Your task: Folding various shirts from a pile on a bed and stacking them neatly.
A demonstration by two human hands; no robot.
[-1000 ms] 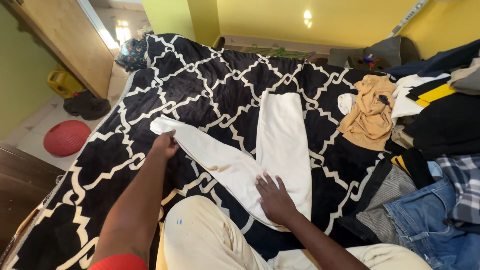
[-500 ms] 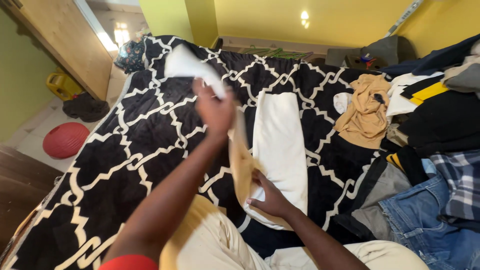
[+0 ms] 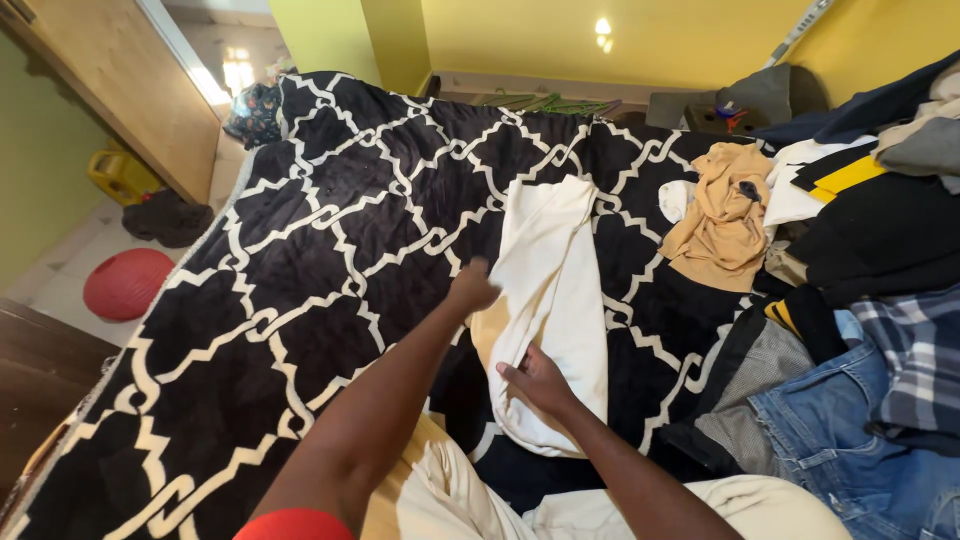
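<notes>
Cream trousers, lying lengthwise on the patterned blanket: left hand clenching the folded-over leg's edge; right hand pressing flat, fingers spread, near the waist; judged best: aligning leg edges squarely, smoothing creases outward before letting go.

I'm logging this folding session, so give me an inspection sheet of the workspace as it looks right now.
Surface: black blanket with a white lattice pattern, spread over a bed.
Job's things: cream trousers lying lengthwise, one leg folded over the other.
Clutter: tan garment, blue jeans, plaid shirt and dark clothes piled along the right edge.
Grippers: left hand grips the trousers' folded edge; right hand presses flat on the fabric lower down.
Cables: nothing seen.
Surroundings: yellow walls, wooden door, red round object on the tiled floor.
</notes>
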